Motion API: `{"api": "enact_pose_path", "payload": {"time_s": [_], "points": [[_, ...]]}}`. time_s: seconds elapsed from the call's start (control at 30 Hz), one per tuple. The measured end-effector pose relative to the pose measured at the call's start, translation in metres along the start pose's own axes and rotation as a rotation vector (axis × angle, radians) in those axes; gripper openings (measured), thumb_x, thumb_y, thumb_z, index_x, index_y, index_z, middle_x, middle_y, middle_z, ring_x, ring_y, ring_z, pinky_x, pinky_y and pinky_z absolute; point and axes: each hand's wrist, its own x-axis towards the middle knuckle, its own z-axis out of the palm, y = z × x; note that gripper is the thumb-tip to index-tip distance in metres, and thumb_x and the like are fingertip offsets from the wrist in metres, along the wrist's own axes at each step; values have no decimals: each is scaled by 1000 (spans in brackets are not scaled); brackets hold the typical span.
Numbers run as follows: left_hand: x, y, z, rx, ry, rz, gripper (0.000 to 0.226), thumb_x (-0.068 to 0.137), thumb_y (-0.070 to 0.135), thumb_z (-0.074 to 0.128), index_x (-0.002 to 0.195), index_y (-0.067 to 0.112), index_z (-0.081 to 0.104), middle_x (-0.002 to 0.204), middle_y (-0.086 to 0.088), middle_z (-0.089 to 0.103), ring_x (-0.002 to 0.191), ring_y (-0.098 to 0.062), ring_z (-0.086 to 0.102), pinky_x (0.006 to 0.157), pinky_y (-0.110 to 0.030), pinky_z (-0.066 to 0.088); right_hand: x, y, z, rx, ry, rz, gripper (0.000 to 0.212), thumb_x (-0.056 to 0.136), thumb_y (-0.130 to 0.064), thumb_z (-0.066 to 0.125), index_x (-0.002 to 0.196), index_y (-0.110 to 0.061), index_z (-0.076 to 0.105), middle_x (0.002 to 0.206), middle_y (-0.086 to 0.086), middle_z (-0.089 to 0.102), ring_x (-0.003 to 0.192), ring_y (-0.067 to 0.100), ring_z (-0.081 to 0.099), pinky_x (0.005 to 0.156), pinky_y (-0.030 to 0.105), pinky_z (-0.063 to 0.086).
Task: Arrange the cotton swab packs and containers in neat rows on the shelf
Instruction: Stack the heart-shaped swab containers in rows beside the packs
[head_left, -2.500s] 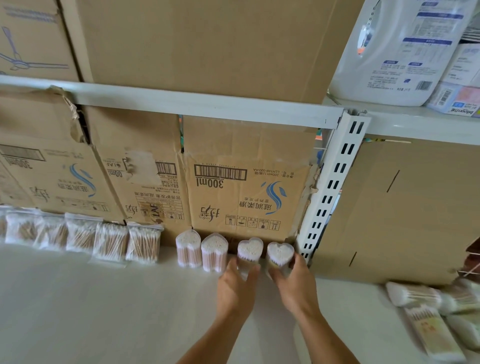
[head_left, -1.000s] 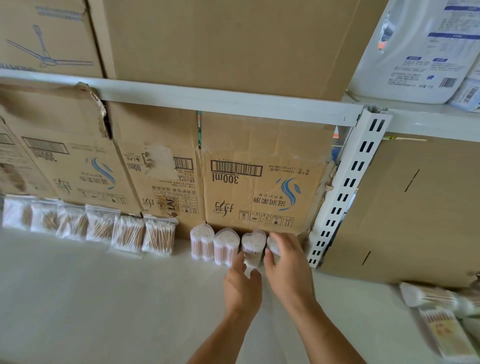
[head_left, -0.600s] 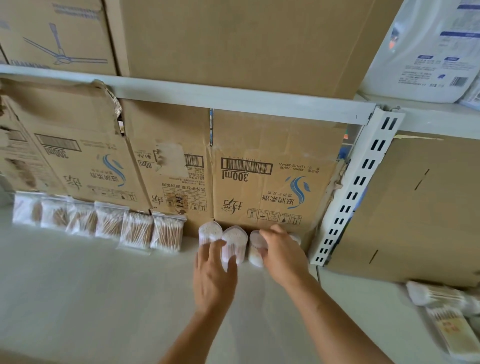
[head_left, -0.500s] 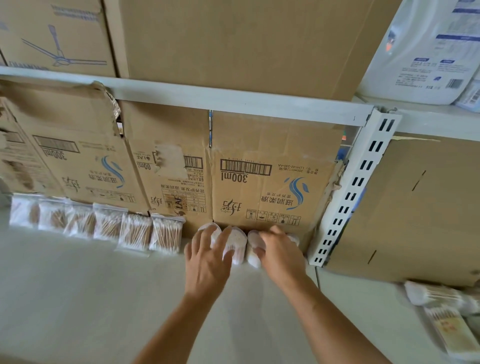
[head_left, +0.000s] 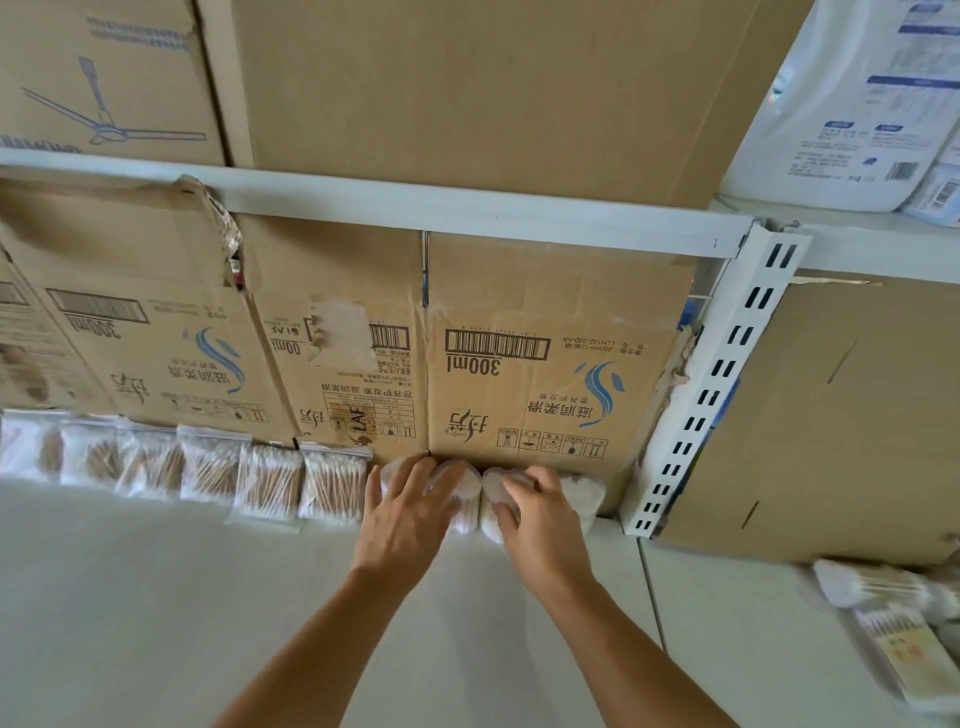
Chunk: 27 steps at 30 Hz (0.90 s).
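While the left hand (head_left: 405, 519) presses flat-fingered on two containers (head_left: 464, 512) at the back edge of the shelf (head_left: 156, 597), the right hand (head_left: 543, 519) curls its grip round a third (packs (head_left: 270, 488) alongside).

left hand (head_left: 405, 514) flat on two clear heart-shaped plastic swab containers (head_left: 464, 512); right hand (head_left: 540, 519) curled over third container (head_left: 493, 480); clear bagged wooden swab packs (head_left: 270, 486) in row to left, on white shelf (head_left: 156, 597).
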Motion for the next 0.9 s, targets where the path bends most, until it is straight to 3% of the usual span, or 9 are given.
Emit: {"api": "enact_pose_path", "payload": {"time_s": [0.17,0.3,0.4,0.5,0.73,0.9], "points": [[-1,-1,4,-16,-30,3,51,77,30,75,123,29,53,116,2,57,119,-18,45,91,-60,44,-4,3,-4,-7,33,23,40,91,-26,61,130,-16,56,136,0,44,116,18,56,91,29,48],[-2,-1,5,-15,-48,-1,51,78,30,75,124,29,53,118,0,57,121,-21,46,93,-63,42,-13,19,-21,-81,274,175,47,84,-29,70,128,-18,56,129,2,49,113,22,56,71,29,50],[-2,-1,5,7,-43,4,54,77,29,76,126,27,54,122,-3,57,121,-24,50,96,-64,40,-12,35,-23,-160,184,266,49,84,-35,67,129,-24,51,137,5,39,127,26,45,81,33,51],[-4,3,1,22,-22,20,63,72,29,79,129,22,53,128,-4,55,123,-24,50,102,-63,35,-10,43,-20,-138,109,252,41,88,-28,64,127,-25,54,141,8,33,136,30,38,89,32,50],[1,38,-4,39,43,269,58,63,26,83,115,19,60,118,2,59,119,-18,47,101,-57,36,-13,42,-23,-44,153,198,41,90,-25,64,130,-19,57,139,8,37,128,23,46,99,31,44],[8,55,3,31,-43,273,54,59,8,72,111,22,67,109,6,64,108,-15,60,100,-51,40,-12,34,-26,-20,83,210,39,92,-30,62,129,-24,56,125,5,40,107,25,59,96,32,46]]}}
